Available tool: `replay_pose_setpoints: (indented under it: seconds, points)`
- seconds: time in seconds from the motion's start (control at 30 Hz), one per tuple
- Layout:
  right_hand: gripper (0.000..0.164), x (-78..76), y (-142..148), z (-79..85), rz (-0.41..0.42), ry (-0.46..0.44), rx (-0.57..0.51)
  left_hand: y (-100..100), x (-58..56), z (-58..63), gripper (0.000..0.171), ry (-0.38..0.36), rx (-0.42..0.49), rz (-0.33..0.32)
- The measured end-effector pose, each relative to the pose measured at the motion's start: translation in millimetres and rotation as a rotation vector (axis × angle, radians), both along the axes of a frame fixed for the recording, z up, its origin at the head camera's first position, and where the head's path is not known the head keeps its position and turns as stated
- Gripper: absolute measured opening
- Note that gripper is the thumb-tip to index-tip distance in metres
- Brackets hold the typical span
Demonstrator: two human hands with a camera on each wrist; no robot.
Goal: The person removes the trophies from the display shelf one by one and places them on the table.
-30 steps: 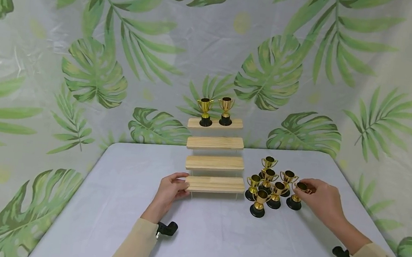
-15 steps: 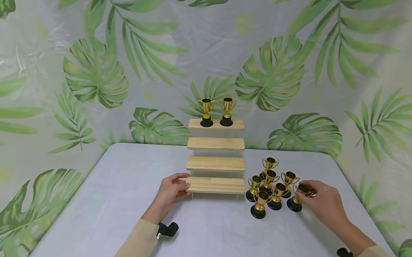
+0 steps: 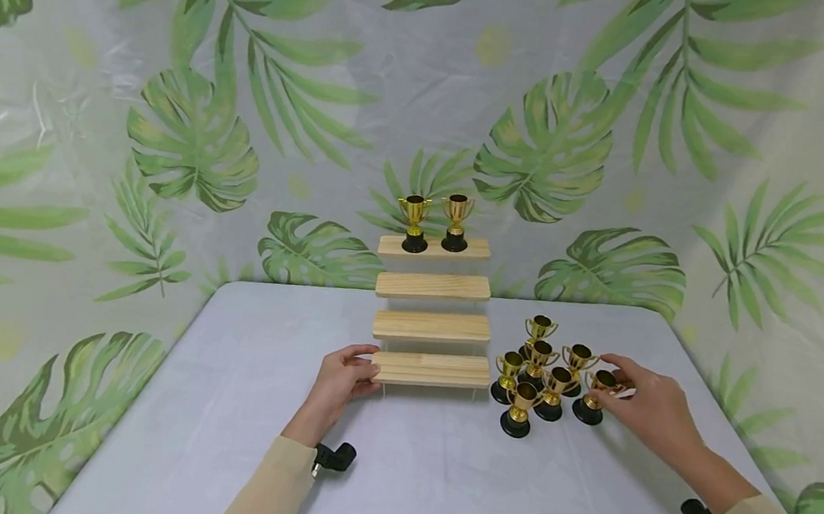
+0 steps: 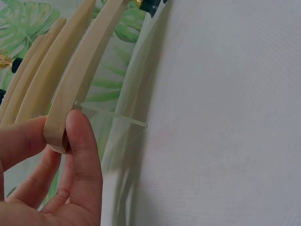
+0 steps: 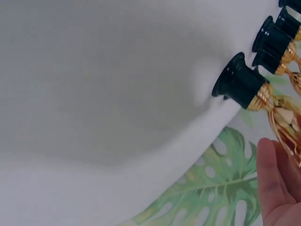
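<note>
My left hand pinches the left end of the lowest wooden shelf board between thumb and fingers. In the left wrist view, the thumb lies against the end of that board. At the right, my right hand is spread loosely around a small gold trophy with a black base. Its index finger is raised above the cup and its thumb sits in front. The trophy stands on the tablecloth; most of its cup runs off the right wrist view. Whether the thumb touches it, I cannot tell.
Several more gold trophies stand in a cluster between the rack and my right hand. Two trophies stand on the top board of the tiered rack. A leaf-patterned curtain rises behind the white table.
My right hand's fingers have spread apart at the rightmost trophy, which stays in about the same place. The left hand keeps its hold on the board.
</note>
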State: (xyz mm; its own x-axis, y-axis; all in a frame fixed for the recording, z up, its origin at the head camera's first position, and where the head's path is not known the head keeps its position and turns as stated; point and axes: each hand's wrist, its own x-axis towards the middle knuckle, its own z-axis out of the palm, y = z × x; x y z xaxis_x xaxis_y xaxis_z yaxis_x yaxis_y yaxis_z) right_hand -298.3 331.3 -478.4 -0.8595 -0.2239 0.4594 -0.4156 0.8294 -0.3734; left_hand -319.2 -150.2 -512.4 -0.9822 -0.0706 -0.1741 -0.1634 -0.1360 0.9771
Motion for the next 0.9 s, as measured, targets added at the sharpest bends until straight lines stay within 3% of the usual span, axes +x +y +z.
replay_pose_setpoints:
  seconds: [0.13, 0.57, 0.9]
  points:
    - [0.064, 3.8, 3, 7.1, 0.007, -0.028, 0.02, 0, 0.3, -0.8, 0.041, 0.001, 0.004, -0.012]
    - [0.059, 10.0, 12, 30.6, 0.055, -0.037, 0.002, -2, -2.0, -1.2, 0.044, -0.008, 0.009, -0.03]
    - [0.055, 5.3, 15, 54.5, 0.062, 0.087, 0.044, -4, -2.1, -2.0, 0.046, -0.009, 0.0, -0.051]
